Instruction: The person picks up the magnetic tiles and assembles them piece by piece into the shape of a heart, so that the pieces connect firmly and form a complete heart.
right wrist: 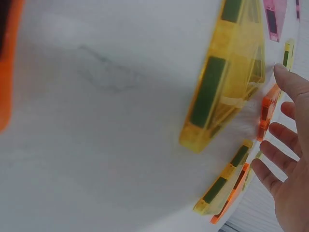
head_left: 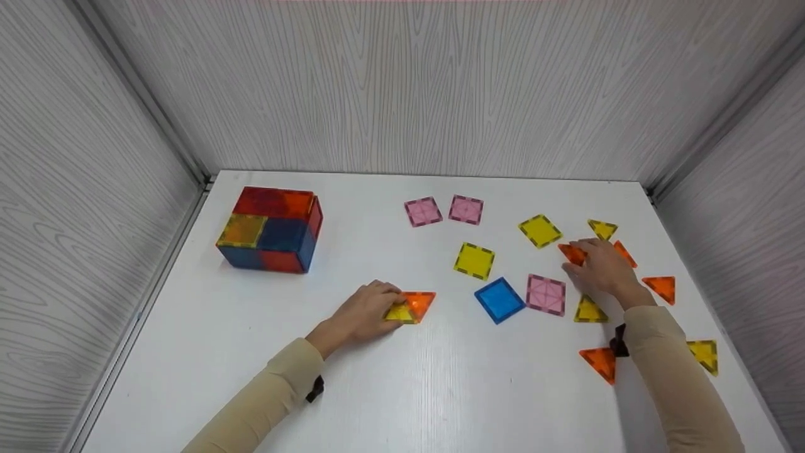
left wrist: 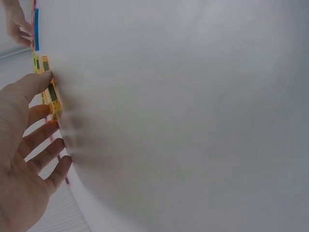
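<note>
My left hand (head_left: 371,308) pinches a yellow triangular magnetic tile (head_left: 399,313) near the table's middle, thumb and index finger at its edges. Against that tile lies an orange triangular tile (head_left: 420,303), edge to edge. In the left wrist view the other fingers of my left hand (left wrist: 29,140) spread loosely. My right hand (head_left: 602,267) reaches over the tiles at the right, fingertips at another orange triangle (head_left: 571,254) on the table. In the right wrist view the fingers of my right hand (right wrist: 294,140) are spread and relaxed; a firm grip is not visible.
A box shape of colored tiles (head_left: 270,229) stands at the back left. Pink squares (head_left: 466,209), yellow squares (head_left: 475,260) and a blue square (head_left: 500,301) lie between the hands. More triangles, such as an orange one (head_left: 600,363), surround the right forearm. Grained panels enclose the table (head_left: 377,402).
</note>
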Demonstrator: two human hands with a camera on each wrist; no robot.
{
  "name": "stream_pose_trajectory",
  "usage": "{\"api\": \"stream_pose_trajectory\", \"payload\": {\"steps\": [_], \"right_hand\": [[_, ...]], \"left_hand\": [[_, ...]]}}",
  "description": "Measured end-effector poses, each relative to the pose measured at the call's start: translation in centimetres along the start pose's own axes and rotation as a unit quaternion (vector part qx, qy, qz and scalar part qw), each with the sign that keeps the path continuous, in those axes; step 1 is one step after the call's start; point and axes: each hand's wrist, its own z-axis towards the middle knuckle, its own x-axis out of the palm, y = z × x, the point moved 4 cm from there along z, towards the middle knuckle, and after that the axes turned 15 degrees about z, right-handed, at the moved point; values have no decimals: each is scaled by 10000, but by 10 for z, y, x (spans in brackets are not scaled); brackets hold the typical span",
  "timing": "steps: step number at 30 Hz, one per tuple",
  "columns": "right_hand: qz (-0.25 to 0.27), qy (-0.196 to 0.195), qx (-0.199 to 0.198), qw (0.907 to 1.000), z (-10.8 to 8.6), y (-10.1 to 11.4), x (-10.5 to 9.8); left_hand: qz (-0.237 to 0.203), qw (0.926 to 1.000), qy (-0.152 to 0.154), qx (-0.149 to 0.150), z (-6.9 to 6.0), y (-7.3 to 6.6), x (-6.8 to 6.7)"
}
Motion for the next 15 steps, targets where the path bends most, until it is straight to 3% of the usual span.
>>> {"api": "stream_pose_trajectory", "payload": {"steps": [8, 15], "right_hand": [[225, 213, -148, 9994, -9, -5, -4], [378, -16, -308, 9988, -15, -2, -4]], "left_hand": [[116, 9996, -188, 186, -2, -2, -2], [192, 9994, -199, 208, 0, 0, -1]]}}
